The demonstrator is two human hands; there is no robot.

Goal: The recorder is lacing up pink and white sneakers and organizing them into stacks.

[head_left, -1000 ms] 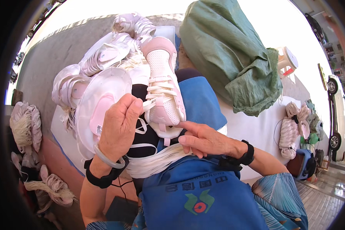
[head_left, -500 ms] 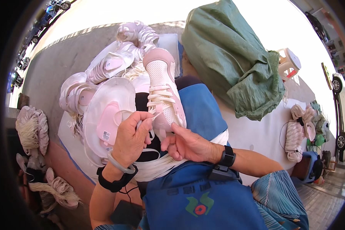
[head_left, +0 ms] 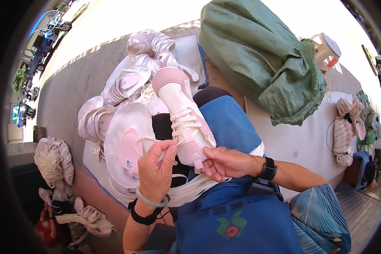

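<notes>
Both hands grip: left hand [head_left: 156, 169] pinches a white lace [head_left: 146, 142], right hand [head_left: 224, 163] holds the pink sneaker [head_left: 184, 118] (tongue end)

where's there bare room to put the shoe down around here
Bare patches: the white surface between the green sack and the right hand, and the grey ground left of the shoe pile. Crowded: the lap, where both hands hold the pink shoe, left hand at its lace.

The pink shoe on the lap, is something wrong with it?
Nothing looks broken. The pink shoe is only half laced: the left hand pulls a loose white lace to the side while the right hand holds the shoe's tongue end. More shoes lie heaped behind.
</notes>
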